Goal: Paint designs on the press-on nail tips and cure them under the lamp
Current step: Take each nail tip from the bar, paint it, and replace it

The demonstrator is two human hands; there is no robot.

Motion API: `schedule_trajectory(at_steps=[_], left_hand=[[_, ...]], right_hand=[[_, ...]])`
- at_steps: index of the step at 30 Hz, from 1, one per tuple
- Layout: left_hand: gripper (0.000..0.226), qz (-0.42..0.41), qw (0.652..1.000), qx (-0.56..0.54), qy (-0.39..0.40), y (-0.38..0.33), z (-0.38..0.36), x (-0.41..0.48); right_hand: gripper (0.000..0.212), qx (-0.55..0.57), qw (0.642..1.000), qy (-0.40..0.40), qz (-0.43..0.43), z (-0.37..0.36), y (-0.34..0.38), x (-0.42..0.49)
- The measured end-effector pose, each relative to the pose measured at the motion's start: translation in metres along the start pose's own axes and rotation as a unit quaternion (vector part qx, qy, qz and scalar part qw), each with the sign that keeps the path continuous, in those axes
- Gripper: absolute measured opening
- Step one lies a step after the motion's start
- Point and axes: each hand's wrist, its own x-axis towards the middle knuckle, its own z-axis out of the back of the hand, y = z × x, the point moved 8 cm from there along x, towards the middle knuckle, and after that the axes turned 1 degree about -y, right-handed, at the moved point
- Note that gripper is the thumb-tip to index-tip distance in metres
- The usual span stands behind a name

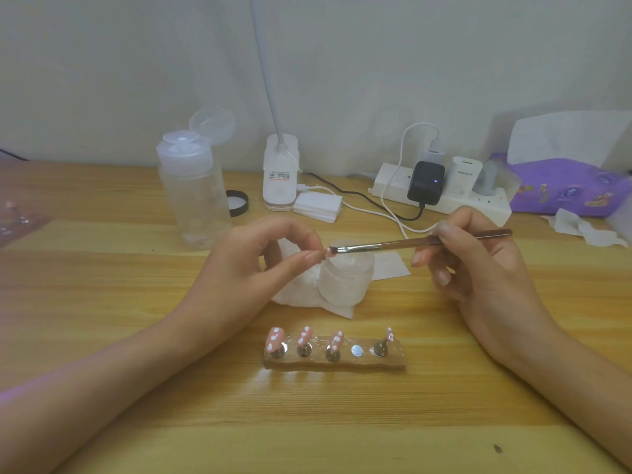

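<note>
Two hands hovered close together above the middle of the wooden desk [102, 285]: the left hand [253, 265] pinched a small pink nail tip [325, 253] between thumb and forefinger, while the right hand [478, 268] gripped a slim brown-handled brush [403, 243] like a pen, fingers curled round its shaft, the bristles laid right against that tip. Just beneath them sat a frosted little jar [345, 282] on a crumpled white wipe [294, 295], with a flat white sheet [391, 265] beside it. Nearer the person, a tan holder block [342, 364] carried four pink tips with white dots [274, 338] upright on metal pegs, and one bare metal disc [357, 350] showed between the third and fourth. Further back, a clear pump bottle [195, 206] stood with its lid flipped up, a black cap [238, 203] just beside it, then the lamp's white clip base [279, 179], a stack of cotton pads [318, 205], a power strip [478, 203] loaded with chargers, and a purple tissue pack [564, 186] at far right.
</note>
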Motion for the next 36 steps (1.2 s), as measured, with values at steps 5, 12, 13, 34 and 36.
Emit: schedule_trajectory(at_steps=[5, 12, 13, 34, 36], left_hand=[[0.015, 0.021, 1.000, -0.012, -0.007, 0.000, 0.001, 0.000], [0.014, 0.027, 0.999, -0.025, -0.012, -0.005, 0.001, -0.001], [0.012, 0.028, 0.999, -0.025, -0.012, -0.004, 0.002, -0.001], [0.015, 0.083, 0.988, -0.132, -0.017, 0.013, 0.002, -0.002], [0.016, 0.079, 0.989, -0.128, -0.014, 0.013, 0.002, -0.003]], right_hand=[[0.022, 0.015, 0.999, -0.031, 0.003, 0.007, -0.001, 0.002], [0.024, -0.007, 1.000, -0.016, 0.003, 0.003, -0.001, 0.000], [0.025, -0.008, 1.000, -0.025, 0.005, 0.005, -0.001, 0.001], [0.035, 0.093, 0.988, -0.125, -0.022, 0.031, -0.004, 0.004], [0.034, 0.083, 0.989, -0.122, -0.009, 0.034, -0.001, 0.006]])
